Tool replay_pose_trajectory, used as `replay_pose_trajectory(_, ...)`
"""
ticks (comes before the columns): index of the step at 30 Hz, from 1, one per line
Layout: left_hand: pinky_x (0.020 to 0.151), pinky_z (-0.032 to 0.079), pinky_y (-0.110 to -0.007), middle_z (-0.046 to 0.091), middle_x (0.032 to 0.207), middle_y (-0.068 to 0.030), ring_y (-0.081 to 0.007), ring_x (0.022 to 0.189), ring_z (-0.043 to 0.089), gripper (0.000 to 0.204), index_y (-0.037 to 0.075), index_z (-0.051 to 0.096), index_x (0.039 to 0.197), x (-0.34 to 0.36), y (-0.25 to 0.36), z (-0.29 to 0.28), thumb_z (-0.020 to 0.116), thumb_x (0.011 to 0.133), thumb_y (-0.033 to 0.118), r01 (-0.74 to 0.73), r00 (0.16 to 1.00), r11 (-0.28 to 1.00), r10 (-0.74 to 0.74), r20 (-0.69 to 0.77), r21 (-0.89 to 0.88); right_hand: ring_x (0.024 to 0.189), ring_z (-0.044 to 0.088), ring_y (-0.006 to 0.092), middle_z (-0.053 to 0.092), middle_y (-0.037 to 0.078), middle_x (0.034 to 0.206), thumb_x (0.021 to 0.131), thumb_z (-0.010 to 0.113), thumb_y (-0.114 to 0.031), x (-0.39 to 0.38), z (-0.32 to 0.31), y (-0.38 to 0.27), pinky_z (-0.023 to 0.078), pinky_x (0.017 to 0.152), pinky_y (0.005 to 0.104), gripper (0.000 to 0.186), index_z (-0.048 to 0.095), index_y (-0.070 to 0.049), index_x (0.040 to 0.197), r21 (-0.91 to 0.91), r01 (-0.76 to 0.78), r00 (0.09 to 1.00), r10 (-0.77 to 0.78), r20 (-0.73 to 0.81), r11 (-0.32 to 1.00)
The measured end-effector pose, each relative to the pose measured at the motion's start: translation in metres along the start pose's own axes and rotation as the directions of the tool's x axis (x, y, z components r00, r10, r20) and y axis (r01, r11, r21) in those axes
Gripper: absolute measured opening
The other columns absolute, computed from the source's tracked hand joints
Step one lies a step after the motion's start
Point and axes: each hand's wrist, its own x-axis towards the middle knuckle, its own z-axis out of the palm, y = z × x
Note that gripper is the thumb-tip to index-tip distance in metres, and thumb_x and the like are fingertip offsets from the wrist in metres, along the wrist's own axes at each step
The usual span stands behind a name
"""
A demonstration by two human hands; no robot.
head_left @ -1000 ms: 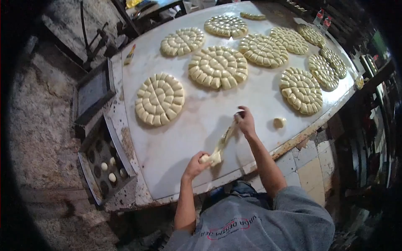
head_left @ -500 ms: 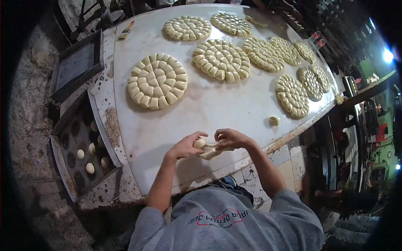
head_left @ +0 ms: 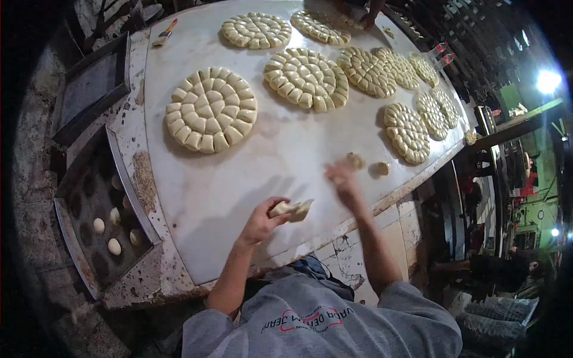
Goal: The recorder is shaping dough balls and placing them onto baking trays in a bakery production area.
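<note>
My left hand (head_left: 262,218) grips a soft pale piece of dough (head_left: 298,210) above the lower middle of the marble table (head_left: 209,179). My right hand (head_left: 340,178) is motion-blurred but open, its fingers apart, out to the right. A small dough lump (head_left: 356,160) sits just beyond those fingers, and another (head_left: 380,169) lies farther right. Large round segmented dough pieces lie behind both hands, including one (head_left: 212,110) at the left, one (head_left: 305,77) in the middle and one (head_left: 406,132) at the right.
At left are a tray with pale balls (head_left: 83,221) and an empty-looking pan (head_left: 89,89). A brush (head_left: 165,34) lies near the far-left corner. Another person's hand (head_left: 367,18) is at the far edge. A person in dark clothing (head_left: 501,268) is at lower right, beside shelving.
The stretched dough became a compact piece, now only in my left hand. My right hand moved away rightward and opened, with a new small lump beyond it. Another person's hand appeared at the far edge.
</note>
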Motion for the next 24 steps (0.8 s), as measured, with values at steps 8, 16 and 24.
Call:
replay_pose_trajectory(8,0.072,0.05,-0.027,0.059,0.085,-0.0043,-0.0123,0.079,0.058,0.018,0.002,0.058,0.102,-0.037,0.0,-0.055,0.059,0.084,0.005,-0.111,0.855,0.993,0.078,-0.513,-0.035,0.074,0.063,0.022,0.065,0.014,0.08,0.089,0.055,-0.021,-0.053,0.027,-0.032,0.049,0.071,0.0318,0.027,0.057,0.003,0.101,0.451,-0.448,0.894,0.4,0.204,0.772)
replay_pose_trajectory(16,0.077,0.037,-0.041,0.052,0.087,-0.0076,-0.0288,0.086,0.048,0.025,0.007,0.053,0.08,-0.012,0.011,-0.085,0.069,0.068,0.023,0.009,0.802,0.026,0.596,-0.023,1.0,0.105,0.038,0.0341,0.044,0.016,0.109,0.071,0.068,-0.039,-0.006,0.023,0.041,0.031,0.092,0.0445,0.051,0.05,-0.007,0.107,-0.323,0.239,0.969,-0.202,0.142,0.916)
replay_pose_trajectory(24,0.076,0.043,-0.041,0.055,0.082,-0.0128,-0.0316,0.084,0.052,0.01,0.005,0.057,0.073,0.023,-0.035,0.01,0.063,0.07,0.012,0.198,0.714,0.196,0.643,-0.278,0.96,0.094,0.047,0.0345,0.052,0.012,0.097,0.071,0.062,-0.012,-0.006,0.093,-0.051,0.038,0.084,0.0442,0.019,0.055,-0.006,0.087,-0.037,0.237,0.966,-0.24,-0.098,0.971)
